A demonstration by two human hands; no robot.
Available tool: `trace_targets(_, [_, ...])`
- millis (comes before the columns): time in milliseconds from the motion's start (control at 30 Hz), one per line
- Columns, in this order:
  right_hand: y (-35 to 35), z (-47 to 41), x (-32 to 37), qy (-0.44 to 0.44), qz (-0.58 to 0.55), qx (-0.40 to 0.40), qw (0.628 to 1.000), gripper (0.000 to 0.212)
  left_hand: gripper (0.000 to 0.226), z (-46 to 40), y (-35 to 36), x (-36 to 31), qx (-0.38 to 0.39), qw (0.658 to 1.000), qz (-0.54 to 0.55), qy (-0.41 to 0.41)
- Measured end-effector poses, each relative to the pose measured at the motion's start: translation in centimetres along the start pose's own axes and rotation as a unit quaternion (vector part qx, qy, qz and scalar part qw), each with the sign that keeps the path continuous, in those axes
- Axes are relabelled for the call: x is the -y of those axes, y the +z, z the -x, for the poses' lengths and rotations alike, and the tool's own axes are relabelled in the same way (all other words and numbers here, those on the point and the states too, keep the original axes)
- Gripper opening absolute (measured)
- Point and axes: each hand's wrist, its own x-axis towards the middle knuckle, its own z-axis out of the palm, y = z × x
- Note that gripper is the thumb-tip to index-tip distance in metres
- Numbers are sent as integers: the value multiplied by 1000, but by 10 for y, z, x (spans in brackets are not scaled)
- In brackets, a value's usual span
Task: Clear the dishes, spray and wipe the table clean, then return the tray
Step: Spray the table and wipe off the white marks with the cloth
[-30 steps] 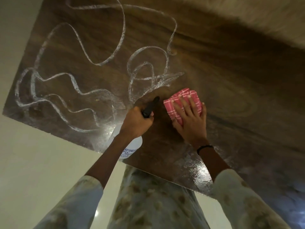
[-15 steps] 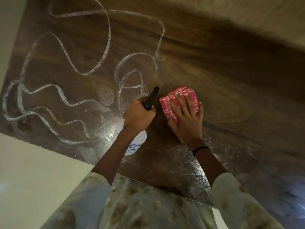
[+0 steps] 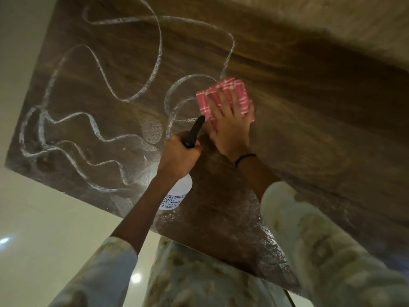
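From the head camera, a dark wood-grain table (image 3: pixel 287 89) fills most of the frame, its near edge running diagonally above a pale glossy floor (image 3: pixel 44 229). The right hand (image 3: pixel 230 127) lies flat with fingers spread on a folded pink-and-white checked cloth (image 3: pixel 223 94), pressing it onto the table; it is not curled around the cloth. A black band (image 3: pixel 244 157) circles that wrist.

Just left of the cloth, the left hand (image 3: pixel 179 156) is wrapped tight around the neck of a white spray bottle (image 3: pixel 177 193), whose black nozzle (image 3: pixel 194 131) points up toward the cloth and nearly touches its near corner. The bottle body, printed with blue lettering too blurred to read in full, hangs below the hand over the table's near edge.

Left of the cloth, looping white trails of spray (image 3: pixel 104 138) wind across the table; one loop runs right up to the cloth. Nearer than the cloth, the surface looks wet and speckled, probably a film of droplets. Both sleeves (image 3: pixel 321 240) are pale and patterned.
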Motion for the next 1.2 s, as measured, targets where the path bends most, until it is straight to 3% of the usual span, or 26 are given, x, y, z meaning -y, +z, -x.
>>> trace_targets(133, [9, 55, 11, -111, -9, 11, 994, 53, 25, -4, -7, -2, 1, 1000, 1, 2])
trace_targets(233, [2, 72, -19, -139, 31, 37, 989, 57, 22, -8, -13, -3, 3, 1000, 16, 5])
trace_targets(367, [-8, 38, -37, -46, 38, 19, 998, 58, 17, -17, -20, -1, -9, 1000, 8, 8])
trace_targets(467, [-7, -3, -18, 29, 20, -3, 999, 59, 12, -22, -24, -2, -1, 1000, 12, 13])
trace_targets(567, [-1, -24, 14, 50, 14, -3, 999, 57, 13, -30, -28, -7, 14, 1000, 6, 21])
trace_targets(700, [5, 5, 33, -56, 7, 11, 998, 52, 9, -42, -35, -14, 36, 999, -7, 25])
trace_targets(833, [-3, 41, -11, -141, 69, 36, 987, 56, 8, -55, -37, -26, 56, 998, -15, 29])
trace_targets(933, [-10, 32, -40, -40, 77, 25, 996, 57, 15, -67, -34, -39, 72, 997, -19, 34])
trace_targets(1033, [-13, 3, -43, 67, 56, 16, 996, 61, 5, -79, -29, -55, 83, 993, -64, 57])
trace_targets(1200, [-15, -21, -46, 88, 36, 5, 995, 61, 16, -100, -24, -79, 53, 994, -80, 60])
